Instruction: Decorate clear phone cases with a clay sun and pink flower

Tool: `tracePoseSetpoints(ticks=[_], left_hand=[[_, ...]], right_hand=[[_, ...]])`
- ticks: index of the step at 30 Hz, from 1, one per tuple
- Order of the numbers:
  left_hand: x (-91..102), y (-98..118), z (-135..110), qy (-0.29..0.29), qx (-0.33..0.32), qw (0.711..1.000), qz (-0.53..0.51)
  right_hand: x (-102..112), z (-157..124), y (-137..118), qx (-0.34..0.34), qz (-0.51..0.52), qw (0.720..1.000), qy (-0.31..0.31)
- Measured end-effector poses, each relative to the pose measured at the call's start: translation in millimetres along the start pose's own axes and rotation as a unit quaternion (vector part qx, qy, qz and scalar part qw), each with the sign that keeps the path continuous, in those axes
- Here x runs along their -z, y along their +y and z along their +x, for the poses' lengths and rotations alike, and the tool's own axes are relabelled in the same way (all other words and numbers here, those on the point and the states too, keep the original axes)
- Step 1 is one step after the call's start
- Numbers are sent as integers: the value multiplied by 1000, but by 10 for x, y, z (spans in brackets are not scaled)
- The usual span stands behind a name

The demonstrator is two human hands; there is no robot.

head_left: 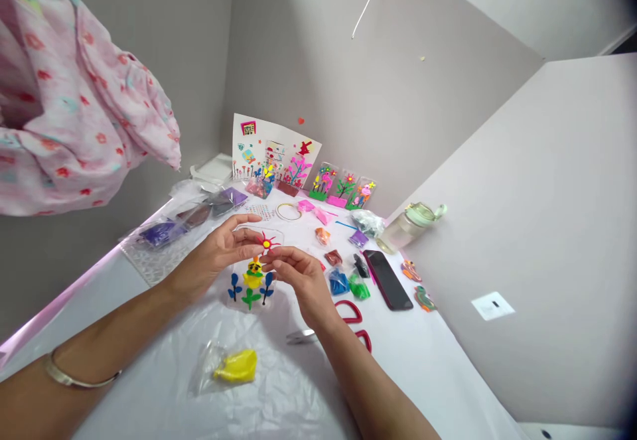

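A clear plastic panel (271, 299) lies in front of me, decorated with a yellow clay chick (253, 279), blue flowers and green leaves. Near its top, a red clay sun (267, 243) with a yellow centre sits between my fingertips. My left hand (226, 249) comes in from the left, its index finger lifted and its thumb and other fingers closed at the sun's edge. On the other side, my right hand (301, 277) has thumb and fingertips pinched just below the sun; what is between them is hidden. Closer to me lies yellow clay (239, 366) in a plastic bag.
Red-handled scissors (351, 312) lie beneath my right forearm. Right of them are a black phone (388, 279) and a bottle (405, 226). Several bagged clay lumps, such as blue clay (339, 282), lie mid-table. Decorated panels (345, 186) lean at the back; pink floral cloth (89, 101) hangs left.
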State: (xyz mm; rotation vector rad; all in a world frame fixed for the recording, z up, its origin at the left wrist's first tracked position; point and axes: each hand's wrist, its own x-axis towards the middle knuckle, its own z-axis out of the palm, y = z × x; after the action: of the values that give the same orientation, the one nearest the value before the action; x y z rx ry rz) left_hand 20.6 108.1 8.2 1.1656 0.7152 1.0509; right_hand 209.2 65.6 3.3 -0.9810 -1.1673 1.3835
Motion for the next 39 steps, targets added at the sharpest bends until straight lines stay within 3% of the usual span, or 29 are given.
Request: tracePoseSetpoints(ticks=[12, 17, 19, 22, 27, 31, 39], left_hand=[[-41, -1, -15, 32, -13, 998, 55], [8, -53, 26, 78, -82, 986, 125], [45, -68, 36, 129, -148, 966, 168], [79, -64, 13, 184, -262, 913, 253], [67, -61, -26, 171, -382, 828, 374], [80, -100, 12, 150, -423, 778, 440], [59, -114, 2, 159, -438, 744, 479]], right_hand=[[-39, -15, -5, -1, 6, 1000, -13], [-2, -9, -12, -17, 37, 999, -1], [14, -6, -23, -21, 49, 999, 7], [22, 0, -38, -25, 61, 998, 15], [4, 8, -41, -28, 66, 997, 14], [-5, -3, -35, -27, 65, 997, 11], [-19, -13, -23, -22, 56, 998, 7]])
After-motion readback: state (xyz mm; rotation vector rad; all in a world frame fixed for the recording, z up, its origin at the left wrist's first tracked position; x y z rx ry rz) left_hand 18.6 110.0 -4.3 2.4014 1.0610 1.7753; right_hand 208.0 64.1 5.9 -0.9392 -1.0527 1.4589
